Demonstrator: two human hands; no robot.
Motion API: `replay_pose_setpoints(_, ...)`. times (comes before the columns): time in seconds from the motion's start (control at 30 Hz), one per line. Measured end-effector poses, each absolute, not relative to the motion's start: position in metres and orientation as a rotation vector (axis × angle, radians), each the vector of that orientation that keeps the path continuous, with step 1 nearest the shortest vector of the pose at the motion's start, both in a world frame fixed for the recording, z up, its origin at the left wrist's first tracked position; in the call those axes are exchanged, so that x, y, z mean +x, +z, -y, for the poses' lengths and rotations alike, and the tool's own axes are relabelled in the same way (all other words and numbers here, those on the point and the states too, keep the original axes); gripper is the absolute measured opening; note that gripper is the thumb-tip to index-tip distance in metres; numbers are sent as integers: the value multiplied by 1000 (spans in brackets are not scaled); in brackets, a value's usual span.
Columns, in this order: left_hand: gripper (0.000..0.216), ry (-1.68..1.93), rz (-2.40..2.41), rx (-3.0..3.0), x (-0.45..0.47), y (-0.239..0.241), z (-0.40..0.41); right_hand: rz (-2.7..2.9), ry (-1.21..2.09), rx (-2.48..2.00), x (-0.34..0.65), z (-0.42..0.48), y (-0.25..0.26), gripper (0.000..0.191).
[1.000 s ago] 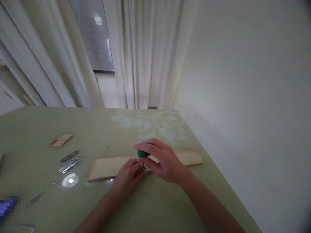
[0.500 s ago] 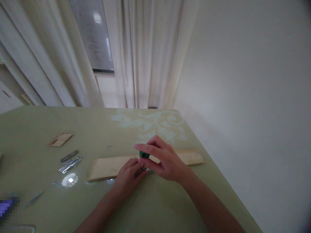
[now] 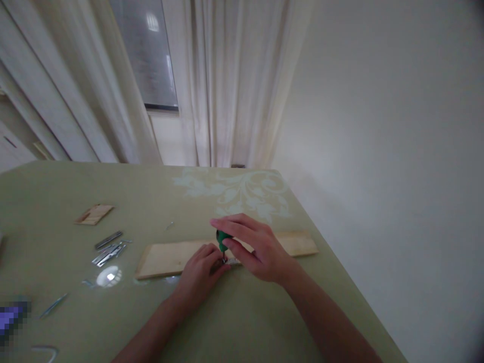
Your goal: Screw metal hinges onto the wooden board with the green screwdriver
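Note:
My right hand (image 3: 260,247) grips a short screwdriver (image 3: 223,240) by its green handle, between thumb and fingers. The shaft points down, its tip at a small metal piece (image 3: 233,261) along the near edge of a long wooden board (image 3: 166,259). My left hand (image 3: 202,269) is closed around the left part of that metal piece and rests against the board. Its fingers partly hide the metal piece and whatever the tip meets. The board lies flat, its middle covered by both hands.
On the green table (image 3: 124,322), several metal parts (image 3: 109,252) lie in a heap to the left. Behind them is a small wood piece (image 3: 94,215). A thin metal tool (image 3: 53,305) and a blurred purple object (image 3: 11,318) lie at the near left. A wall (image 3: 378,151) borders the right.
The screwdriver's handle has tipped and turned a little, and more of its shaft shows. My right fingers have shifted around the handle. My left hand stays nearly in place.

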State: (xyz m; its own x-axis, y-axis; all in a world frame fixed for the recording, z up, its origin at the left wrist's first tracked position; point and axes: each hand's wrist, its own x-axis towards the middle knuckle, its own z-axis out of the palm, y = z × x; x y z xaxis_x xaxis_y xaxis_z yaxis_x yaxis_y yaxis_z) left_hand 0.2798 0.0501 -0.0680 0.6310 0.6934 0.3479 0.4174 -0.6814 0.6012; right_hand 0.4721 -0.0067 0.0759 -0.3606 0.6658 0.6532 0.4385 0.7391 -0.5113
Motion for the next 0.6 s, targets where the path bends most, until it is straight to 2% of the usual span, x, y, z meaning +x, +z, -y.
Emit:
replay_pose_setpoints(0.1, 8, 800, -892, 2399, 280, -70, -51, 1966, 237, -835, 472, 6, 75, 39)
replay_pose_setpoints(0.27, 6, 773, -875, 2390, 279, -72, -53, 1999, 256, -745, 471, 6, 73, 48)
replay_pose_setpoints(0.43, 8, 769, -904, 2350, 280, -71, -53, 1903, 207, -793, 472, 5, 69, 40)
replay_pose_setpoints(0.6, 8, 763, -900, 2335, 280, -68, -52, 1967, 261, -742, 473, 5, 70, 50)
